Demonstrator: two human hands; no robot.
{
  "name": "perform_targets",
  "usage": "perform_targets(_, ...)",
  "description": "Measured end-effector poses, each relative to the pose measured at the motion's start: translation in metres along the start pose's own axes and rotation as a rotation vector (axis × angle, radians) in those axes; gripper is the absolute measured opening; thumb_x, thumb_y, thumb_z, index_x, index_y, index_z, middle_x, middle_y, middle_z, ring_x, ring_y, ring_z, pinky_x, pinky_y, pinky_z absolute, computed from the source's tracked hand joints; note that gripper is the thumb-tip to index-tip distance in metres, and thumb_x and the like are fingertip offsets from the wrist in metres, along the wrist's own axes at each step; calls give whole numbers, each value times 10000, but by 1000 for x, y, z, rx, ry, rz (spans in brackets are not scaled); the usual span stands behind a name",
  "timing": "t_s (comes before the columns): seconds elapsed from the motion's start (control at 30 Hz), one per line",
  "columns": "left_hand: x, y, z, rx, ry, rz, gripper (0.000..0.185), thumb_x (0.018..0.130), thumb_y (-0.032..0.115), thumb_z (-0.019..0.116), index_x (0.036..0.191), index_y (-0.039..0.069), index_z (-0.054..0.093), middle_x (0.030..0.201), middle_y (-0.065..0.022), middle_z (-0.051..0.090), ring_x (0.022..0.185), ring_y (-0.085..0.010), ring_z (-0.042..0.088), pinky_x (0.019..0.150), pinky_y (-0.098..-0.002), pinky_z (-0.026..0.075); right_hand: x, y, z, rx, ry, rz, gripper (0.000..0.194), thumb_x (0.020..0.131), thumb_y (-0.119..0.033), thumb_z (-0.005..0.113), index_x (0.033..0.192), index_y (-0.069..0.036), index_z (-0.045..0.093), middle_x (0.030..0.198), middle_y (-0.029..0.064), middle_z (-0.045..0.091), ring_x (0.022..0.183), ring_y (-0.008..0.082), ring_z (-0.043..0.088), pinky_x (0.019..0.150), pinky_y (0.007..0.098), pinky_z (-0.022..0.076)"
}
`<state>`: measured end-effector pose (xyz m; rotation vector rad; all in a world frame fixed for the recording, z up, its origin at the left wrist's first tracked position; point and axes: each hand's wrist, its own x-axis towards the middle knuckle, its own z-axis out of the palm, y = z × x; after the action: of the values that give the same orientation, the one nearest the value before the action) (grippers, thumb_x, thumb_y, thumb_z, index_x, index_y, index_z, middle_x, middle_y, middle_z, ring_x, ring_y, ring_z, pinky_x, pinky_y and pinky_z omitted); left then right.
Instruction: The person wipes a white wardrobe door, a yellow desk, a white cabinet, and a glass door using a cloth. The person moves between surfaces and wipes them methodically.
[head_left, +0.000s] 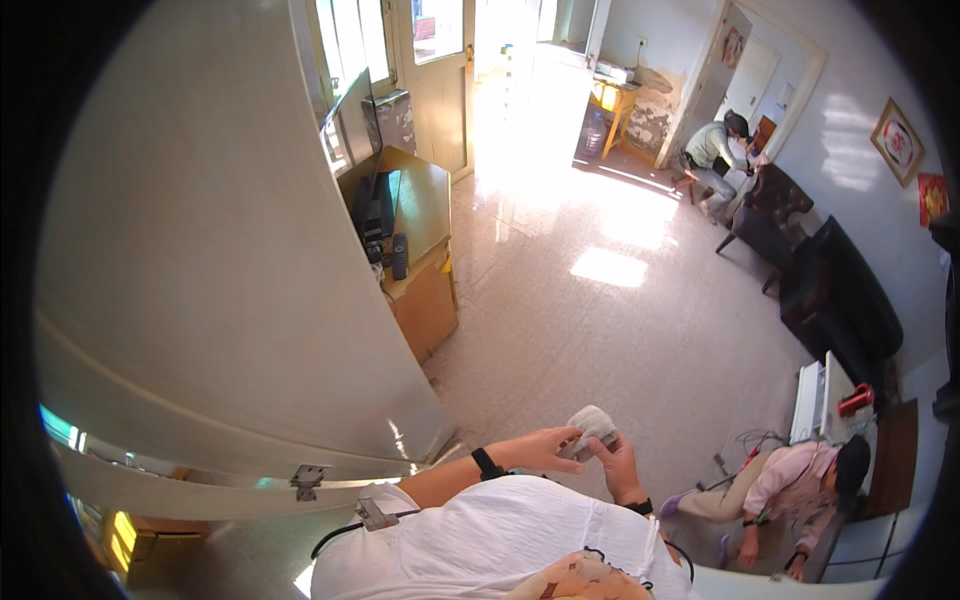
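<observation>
A bunched, light grey cloth (592, 429) is held in front of my chest, above the speckled floor. My right hand (619, 459) grips its lower right side, the thumb pressed against it. From the left, my left hand (556, 450) reaches to the same cloth, with fingers on its left side. Part of the cloth is hidden by the fingers. Both wrists wear black bands.
A large white door panel (202, 247) with a metal hinge (306, 480) stands close on my left. Beyond it is a wooden TV cabinet (420, 202) bearing a remote control (400, 256). At right, one person (795, 480) bends low near a white table (814, 397); another person (712, 157) sits by a doorway.
</observation>
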<state>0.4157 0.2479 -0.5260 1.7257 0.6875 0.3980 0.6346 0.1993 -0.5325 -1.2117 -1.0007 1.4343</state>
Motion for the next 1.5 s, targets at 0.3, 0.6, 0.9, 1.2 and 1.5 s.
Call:
perform_targets(0.3,139,-25,-114,-119,270,-31,356,925,255,667,1175,5,632,954,-114,701,858,-193,638,757,-324,508,172,-48,-25,39,-136,25,440,838,-35,733,1249,-9,578,1189,73,645,1102,172,608,972,318,473)
perform_targets(0.6,221,-78,-241,-144,673,-188,233,902,200,655,1009,-6,676,792,-43,623,754,-105,536,657,-293,447,387,-42,-72,-228,-388,109,235,804,-13,542,1015,19,642,968,25,654,871,110,599,797,255,480)
perform_targets(0.9,398,-73,-373,-81,906,-156,246,873,169,680,1075,31,679,958,-120,667,851,-212,621,727,-341,501,643,-131,-129,-92,-714,160,448,785,-127,452,1145,73,628,1058,90,656,961,163,585,864,265,454)
perform_targets(1.2,433,-112,-516,41,1500,-276,486,873,190,717,1319,80,557,1220,-88,565,949,-189,585,770,-291,513,852,-145,-41,-25,-996,201,481,767,-11,378,1172,105,611,1218,156,641,1073,205,575,979,275,420)
perform_targets(1.5,433,-147,-671,-627,975,-8,873,916,300,693,1569,85,155,1475,-107,422,1259,-224,494,1092,-347,372,1014,-176,135,-22,-1239,85,311,819,25,480,1095,45,622,1129,116,657,1025,175,594,910,258,446)
